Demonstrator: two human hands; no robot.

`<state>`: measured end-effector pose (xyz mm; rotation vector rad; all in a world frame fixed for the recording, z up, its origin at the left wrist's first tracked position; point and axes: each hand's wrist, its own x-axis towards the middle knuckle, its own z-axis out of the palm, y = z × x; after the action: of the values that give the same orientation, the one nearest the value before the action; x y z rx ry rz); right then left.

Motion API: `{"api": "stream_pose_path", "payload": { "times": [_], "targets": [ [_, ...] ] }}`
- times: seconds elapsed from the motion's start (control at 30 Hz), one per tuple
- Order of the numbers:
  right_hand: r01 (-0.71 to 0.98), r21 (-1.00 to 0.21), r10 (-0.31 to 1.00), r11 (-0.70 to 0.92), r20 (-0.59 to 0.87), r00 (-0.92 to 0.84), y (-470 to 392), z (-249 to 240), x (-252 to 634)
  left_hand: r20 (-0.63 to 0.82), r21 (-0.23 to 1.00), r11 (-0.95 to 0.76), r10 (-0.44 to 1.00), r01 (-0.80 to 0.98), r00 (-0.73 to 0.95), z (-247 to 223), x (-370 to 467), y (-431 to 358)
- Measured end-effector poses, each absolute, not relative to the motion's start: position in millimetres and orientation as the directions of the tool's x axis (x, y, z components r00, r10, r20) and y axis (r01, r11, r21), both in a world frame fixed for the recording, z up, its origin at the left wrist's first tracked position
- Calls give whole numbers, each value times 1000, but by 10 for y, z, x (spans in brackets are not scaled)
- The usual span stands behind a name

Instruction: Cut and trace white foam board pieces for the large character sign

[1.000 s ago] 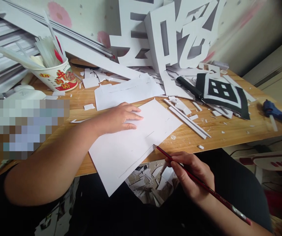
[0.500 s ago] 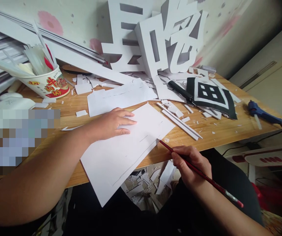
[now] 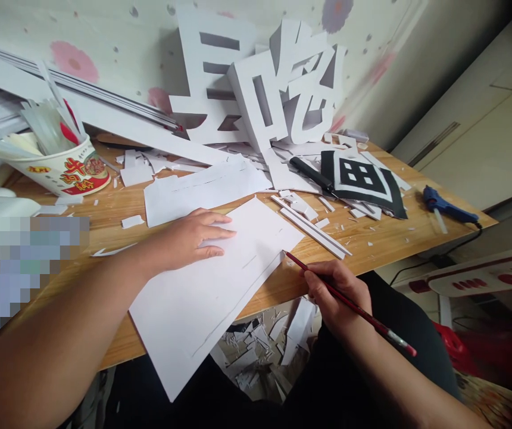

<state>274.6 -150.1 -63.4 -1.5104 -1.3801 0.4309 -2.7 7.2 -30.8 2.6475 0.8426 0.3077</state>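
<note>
A white sheet (image 3: 220,286) with thin pencil lines lies at an angle on the wooden table, its near corner over the edge. My left hand (image 3: 193,238) rests flat on its upper left part, fingers spread. At the sheet's right edge, my right hand (image 3: 339,295) holds a dark red pencil (image 3: 358,310), tip at the sheet's edge near one end of the long line. Behind my left hand is a second white piece (image 3: 202,186). White strips (image 3: 312,227) lie just beyond the sheet's right corner.
Large white cut-out characters (image 3: 215,77) stand against the wall. A paper cup (image 3: 75,173) holds glue sticks at the left. A black cutter (image 3: 312,174), a black-and-white piece (image 3: 363,182) and a blue glue gun (image 3: 450,205) lie right. Scraps cover the floor below.
The whole view has shifted, so the table's things appear farther left and mostly a little lower. Both hands keep nearly the same places on and beside the sheet.
</note>
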Motion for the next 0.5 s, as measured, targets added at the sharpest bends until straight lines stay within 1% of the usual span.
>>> {"api": "stream_pose_path", "payload": {
  "times": [0.13,0.3,0.4,0.5],
  "targets": [
    [558,-821,880,121,349,323,-1440,-598,2767,104,393,-760,596,518,796,-310,-34,74],
    [541,-835,874,100,334,354,-1380,-602,2796,76,401,-748,602,529,795,-294,-38,67],
    [487,-870,876,78,293,384,-1356,-578,2795,81,401,-750,601,526,795,-309,-43,73],
    [401,-915,894,38,210,396,-1331,-537,2798,86,399,-751,602,527,794,-323,-45,81]
  ]
}}
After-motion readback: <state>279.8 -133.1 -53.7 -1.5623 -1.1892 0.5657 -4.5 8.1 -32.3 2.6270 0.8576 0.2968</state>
